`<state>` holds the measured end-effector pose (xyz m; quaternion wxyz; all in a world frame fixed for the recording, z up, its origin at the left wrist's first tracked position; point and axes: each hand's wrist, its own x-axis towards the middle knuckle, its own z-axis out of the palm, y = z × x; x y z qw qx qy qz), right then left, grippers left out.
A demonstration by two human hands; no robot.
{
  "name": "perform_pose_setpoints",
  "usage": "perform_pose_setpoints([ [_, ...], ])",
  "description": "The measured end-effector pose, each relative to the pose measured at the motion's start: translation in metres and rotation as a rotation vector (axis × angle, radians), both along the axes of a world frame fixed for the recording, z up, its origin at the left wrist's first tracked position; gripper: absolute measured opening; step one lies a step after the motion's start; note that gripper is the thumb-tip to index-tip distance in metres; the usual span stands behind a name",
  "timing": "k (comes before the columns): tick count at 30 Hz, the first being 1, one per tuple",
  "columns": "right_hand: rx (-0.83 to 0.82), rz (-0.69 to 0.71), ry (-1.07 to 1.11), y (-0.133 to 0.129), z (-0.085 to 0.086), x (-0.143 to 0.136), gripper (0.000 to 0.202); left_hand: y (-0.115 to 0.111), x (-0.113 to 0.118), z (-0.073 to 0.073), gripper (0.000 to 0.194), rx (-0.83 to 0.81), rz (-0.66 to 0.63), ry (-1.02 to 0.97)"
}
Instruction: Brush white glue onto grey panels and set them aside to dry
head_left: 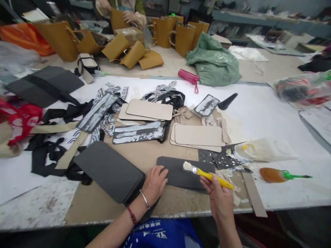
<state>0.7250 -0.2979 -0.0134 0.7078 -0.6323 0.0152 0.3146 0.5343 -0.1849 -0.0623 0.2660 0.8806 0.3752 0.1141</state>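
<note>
My left hand (154,184) presses flat on the left end of a dark grey panel (181,175) lying on brown paper near the table's front edge. My right hand (218,196) grips a yellow-handled brush (207,174), whose white bristles rest on the panel's upper middle. A stack of dark grey panels (110,170) lies just left of my left hand. Beige cardboard panels (198,135) sit beyond the grey panel, with another beige pile (148,110) farther back.
An open glue tub (248,150) and an orange squeeze bottle (274,175) lie at the right. Black straps (46,155), striped strips, a pink bottle (188,76), a green bag (214,63) and tan bags (129,53) fill the far side. Another person's hands (130,15) work at the back.
</note>
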Motion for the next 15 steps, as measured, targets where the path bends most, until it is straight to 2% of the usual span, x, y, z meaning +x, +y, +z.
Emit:
perform_pose_setpoints([
  [1,-0.012,0.020,-0.030,0.010,-0.002,-0.010,0.042,-0.003,-0.002,-0.001,0.034,-0.025,-0.094,0.047],
  [3,-0.039,0.077,-0.071,0.028,-0.007,-0.027,0.043,-0.006,-0.006,-0.005,0.040,-0.056,-0.195,0.112],
  [6,-0.069,0.175,-0.101,0.050,-0.017,-0.050,0.045,-0.006,-0.009,-0.012,0.045,-0.045,-0.217,0.128],
  [9,-0.096,0.241,-0.136,0.064,-0.029,-0.066,0.046,-0.005,-0.011,-0.018,0.039,-0.026,-0.209,0.102],
  [12,-0.190,0.237,-0.243,0.065,-0.040,-0.063,0.045,-0.003,-0.012,-0.022,0.038,-0.015,-0.219,0.091],
  [15,-0.302,0.163,-0.362,0.047,-0.046,-0.040,0.044,-0.003,-0.012,-0.025,0.041,-0.010,-0.235,0.101],
])
